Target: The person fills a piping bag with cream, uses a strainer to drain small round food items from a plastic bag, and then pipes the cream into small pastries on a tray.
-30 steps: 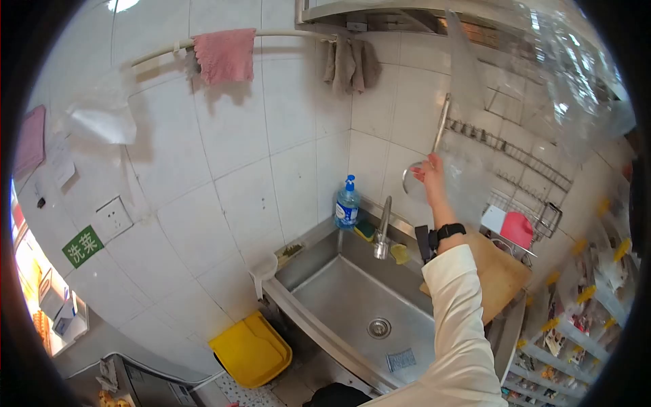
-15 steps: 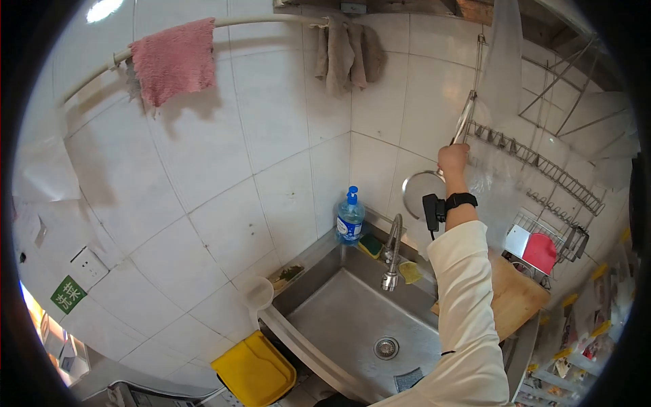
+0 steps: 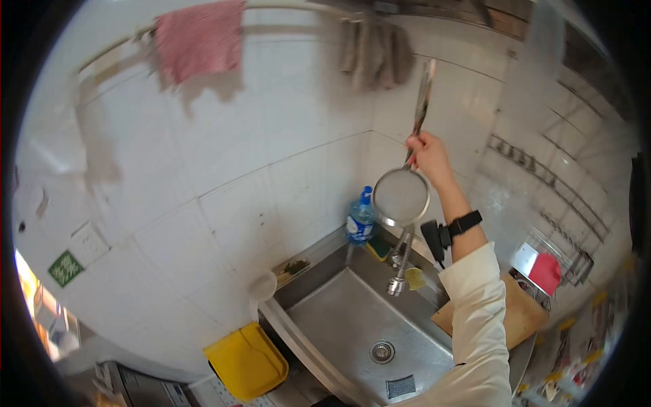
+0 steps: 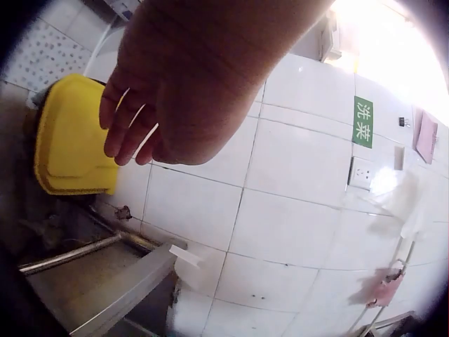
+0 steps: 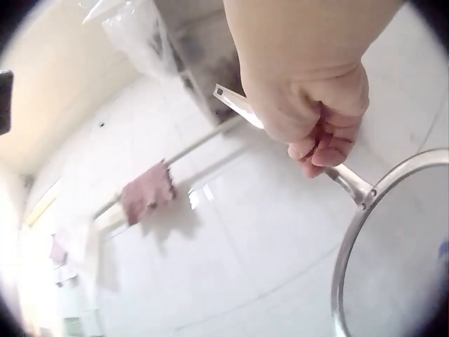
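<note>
Now that the strainer (image 3: 401,197) has come away from the wall (image 3: 461,88), it's free to move: my right grip (image 3: 432,159)'s curled round its handle above the sink (image 3: 332,312), left grip (image 4: 186,116) open and empty.

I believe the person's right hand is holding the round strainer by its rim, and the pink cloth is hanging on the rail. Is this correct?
Not quite: the right hand grips the round strainer by its handle, not by its rim, as the right wrist view shows. The pink cloth does hang on the rail.
</note>
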The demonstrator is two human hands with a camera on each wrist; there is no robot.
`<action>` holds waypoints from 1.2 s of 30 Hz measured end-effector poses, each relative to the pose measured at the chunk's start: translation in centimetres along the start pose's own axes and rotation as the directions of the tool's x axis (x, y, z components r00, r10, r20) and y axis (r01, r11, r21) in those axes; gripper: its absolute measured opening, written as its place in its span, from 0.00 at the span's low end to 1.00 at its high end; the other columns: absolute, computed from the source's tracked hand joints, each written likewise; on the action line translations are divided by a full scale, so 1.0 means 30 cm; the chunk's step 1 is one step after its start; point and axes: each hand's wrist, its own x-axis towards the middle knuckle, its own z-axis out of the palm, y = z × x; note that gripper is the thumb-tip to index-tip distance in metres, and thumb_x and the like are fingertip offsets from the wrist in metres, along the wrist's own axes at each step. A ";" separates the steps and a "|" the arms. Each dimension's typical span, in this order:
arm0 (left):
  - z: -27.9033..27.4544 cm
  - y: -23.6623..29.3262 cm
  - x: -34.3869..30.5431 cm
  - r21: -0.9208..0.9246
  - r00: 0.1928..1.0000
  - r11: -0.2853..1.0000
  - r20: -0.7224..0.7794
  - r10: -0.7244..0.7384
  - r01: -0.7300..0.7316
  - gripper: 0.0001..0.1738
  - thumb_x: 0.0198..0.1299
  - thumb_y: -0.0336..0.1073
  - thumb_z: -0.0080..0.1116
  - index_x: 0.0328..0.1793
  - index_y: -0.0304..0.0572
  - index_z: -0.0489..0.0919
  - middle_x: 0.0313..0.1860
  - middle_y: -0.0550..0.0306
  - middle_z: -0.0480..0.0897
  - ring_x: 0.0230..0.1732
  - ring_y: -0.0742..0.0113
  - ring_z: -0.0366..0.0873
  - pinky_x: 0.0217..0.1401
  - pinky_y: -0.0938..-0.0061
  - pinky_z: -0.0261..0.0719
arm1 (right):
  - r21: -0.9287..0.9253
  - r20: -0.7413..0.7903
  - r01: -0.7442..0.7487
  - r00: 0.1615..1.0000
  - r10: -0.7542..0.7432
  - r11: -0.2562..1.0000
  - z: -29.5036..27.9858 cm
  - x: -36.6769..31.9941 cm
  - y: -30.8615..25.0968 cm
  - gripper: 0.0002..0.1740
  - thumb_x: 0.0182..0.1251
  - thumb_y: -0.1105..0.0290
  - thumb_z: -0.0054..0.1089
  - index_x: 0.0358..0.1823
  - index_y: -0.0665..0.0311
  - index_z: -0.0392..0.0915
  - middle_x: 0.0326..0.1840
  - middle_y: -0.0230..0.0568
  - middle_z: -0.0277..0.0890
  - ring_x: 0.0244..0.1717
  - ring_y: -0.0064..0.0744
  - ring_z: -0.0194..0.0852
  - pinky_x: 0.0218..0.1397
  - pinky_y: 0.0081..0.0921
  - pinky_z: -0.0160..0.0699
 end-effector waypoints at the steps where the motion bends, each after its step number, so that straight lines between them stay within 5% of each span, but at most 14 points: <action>1: 0.011 0.005 -0.003 0.001 1.000 1.000 -0.020 0.020 -0.020 0.20 0.60 0.45 0.44 0.53 0.39 0.70 0.43 0.53 0.77 0.41 0.68 0.74 0.39 0.74 0.70 | 0.039 0.129 -0.013 0.992 0.008 0.999 0.089 -0.044 -0.016 0.09 0.58 0.69 0.48 0.26 0.68 0.70 0.16 0.34 0.68 0.13 0.22 0.69 0.15 0.20 0.65; 3: 0.015 0.028 -0.043 0.063 0.996 0.995 -0.032 0.080 -0.078 0.20 0.61 0.46 0.42 0.51 0.42 0.71 0.40 0.54 0.78 0.39 0.68 0.73 0.36 0.73 0.69 | 0.116 0.441 -0.066 0.897 0.008 0.991 0.283 -0.171 -0.067 0.09 0.60 0.68 0.47 0.27 0.67 0.70 0.17 0.32 0.68 0.15 0.20 0.68 0.17 0.18 0.65; 5: 0.013 0.029 -0.075 0.122 0.965 0.987 -0.226 0.134 -0.108 0.13 0.61 0.38 0.45 0.36 0.33 0.75 0.29 0.57 0.78 0.34 0.72 0.73 0.39 0.77 0.71 | 0.171 0.695 -0.111 0.717 -0.040 0.979 0.491 -0.342 -0.124 0.09 0.61 0.68 0.46 0.28 0.66 0.71 0.19 0.32 0.69 0.17 0.19 0.68 0.18 0.17 0.66; 10: -0.024 0.188 -0.359 0.108 0.846 0.952 -0.439 0.303 -0.285 0.14 0.59 0.38 0.48 0.48 0.39 0.73 0.29 0.61 0.74 0.28 0.76 0.68 0.33 0.80 0.68 | 0.269 0.957 -0.116 0.144 -0.252 0.956 0.816 -0.939 -0.371 0.08 0.63 0.70 0.44 0.30 0.66 0.71 0.21 0.31 0.69 0.18 0.18 0.66 0.21 0.16 0.66; 13: -0.069 0.214 -0.614 0.083 0.831 0.945 -0.456 0.318 -0.316 0.23 0.56 0.38 0.53 0.57 0.44 0.64 0.26 0.64 0.68 0.27 0.76 0.64 0.32 0.79 0.66 | 0.485 0.840 -0.026 -0.265 -0.474 0.874 0.873 -1.352 -0.537 0.06 0.61 0.75 0.43 0.29 0.66 0.70 0.22 0.32 0.68 0.20 0.18 0.66 0.23 0.17 0.67; 16: -0.087 0.094 -0.926 0.099 0.801 0.932 -0.484 0.352 -0.350 0.29 0.54 0.39 0.56 0.61 0.47 0.59 0.33 0.62 0.67 0.30 0.74 0.63 0.34 0.80 0.66 | 0.745 0.462 -0.168 -0.568 -0.681 0.645 0.823 -1.822 -0.676 0.04 0.57 0.77 0.47 0.28 0.68 0.71 0.22 0.38 0.67 0.21 0.27 0.68 0.25 0.22 0.68; 18: -0.052 -0.054 -1.113 0.295 0.535 0.843 -0.667 0.519 -0.450 0.29 0.55 0.42 0.55 0.61 0.45 0.60 0.39 0.59 0.67 0.33 0.72 0.64 0.37 0.79 0.67 | 0.819 0.215 -0.202 -0.760 -0.613 0.538 0.747 -2.123 -0.750 0.04 0.55 0.76 0.47 0.28 0.68 0.72 0.24 0.45 0.68 0.25 0.40 0.70 0.31 0.29 0.71; 23: 0.087 -0.347 -1.530 0.297 0.312 0.912 -0.870 0.381 -0.284 0.18 0.62 0.41 0.42 0.56 0.41 0.65 0.43 0.57 0.66 0.34 0.70 0.65 0.37 0.78 0.67 | 0.863 -0.244 -0.391 -0.878 -0.411 0.321 0.447 -2.677 -0.932 0.06 0.55 0.73 0.47 0.31 0.66 0.73 0.32 0.48 0.73 0.35 0.46 0.72 0.39 0.34 0.72; 25: 0.139 -0.401 -1.703 -0.153 0.318 0.923 -0.948 -0.036 -0.353 0.18 0.65 0.42 0.33 0.54 0.40 0.66 0.47 0.56 0.67 0.30 0.73 0.67 0.33 0.80 0.67 | 0.745 -0.457 -0.565 -0.820 -0.345 0.355 0.346 -2.871 -0.982 0.08 0.56 0.70 0.49 0.34 0.65 0.74 0.35 0.49 0.73 0.36 0.47 0.73 0.39 0.34 0.72; 27: 0.214 -0.507 -1.817 -0.164 0.189 0.898 -0.978 -0.093 -0.409 0.21 0.66 0.45 0.27 0.55 0.40 0.65 0.43 0.57 0.69 0.23 0.76 0.66 0.28 0.82 0.67 | 0.719 -0.524 -0.617 -0.784 -0.334 0.320 0.212 -3.035 -1.011 0.09 0.56 0.69 0.50 0.36 0.64 0.74 0.36 0.49 0.73 0.37 0.48 0.72 0.41 0.34 0.72; 30: 0.277 -0.587 -1.974 -0.160 -0.145 0.837 -0.951 -0.272 -0.523 0.24 0.66 0.49 0.24 0.51 0.40 0.66 0.26 0.62 0.70 0.17 0.77 0.63 0.21 0.85 0.65 | 0.684 -0.588 -0.691 -0.711 -0.385 0.232 0.080 -3.206 -1.057 0.13 0.57 0.67 0.51 0.41 0.65 0.73 0.40 0.50 0.73 0.41 0.48 0.71 0.45 0.35 0.70; 31: 0.298 -0.631 -2.019 -0.164 -0.155 0.836 -0.947 -0.283 -0.523 0.24 0.66 0.49 0.24 0.51 0.40 0.66 0.26 0.62 0.70 0.17 0.77 0.63 0.21 0.85 0.65 | 0.679 -0.596 -0.714 -0.671 -0.441 0.169 0.052 -3.250 -1.070 0.14 0.56 0.67 0.52 0.43 0.66 0.72 0.41 0.51 0.72 0.43 0.49 0.70 0.47 0.35 0.68; 34: 0.336 -0.740 -2.153 0.010 -0.530 0.796 -0.751 -0.394 -0.605 0.20 0.65 0.48 0.27 0.41 0.42 0.66 0.18 0.63 0.67 0.14 0.79 0.60 0.16 0.84 0.60 | 0.667 -0.612 -0.732 -0.645 -0.457 0.141 0.042 -3.373 -1.149 0.17 0.55 0.68 0.54 0.46 0.66 0.70 0.42 0.50 0.72 0.45 0.48 0.68 0.49 0.34 0.67; 36: 0.343 -0.789 -2.245 0.033 -0.622 0.782 -0.629 -0.468 -0.622 0.19 0.65 0.49 0.30 0.35 0.43 0.66 0.14 0.65 0.63 0.13 0.79 0.58 0.14 0.84 0.58 | 0.680 -0.584 -0.722 -0.639 -0.500 0.127 0.066 -3.475 -1.210 0.17 0.54 0.70 0.53 0.46 0.65 0.70 0.41 0.46 0.74 0.44 0.45 0.69 0.48 0.32 0.67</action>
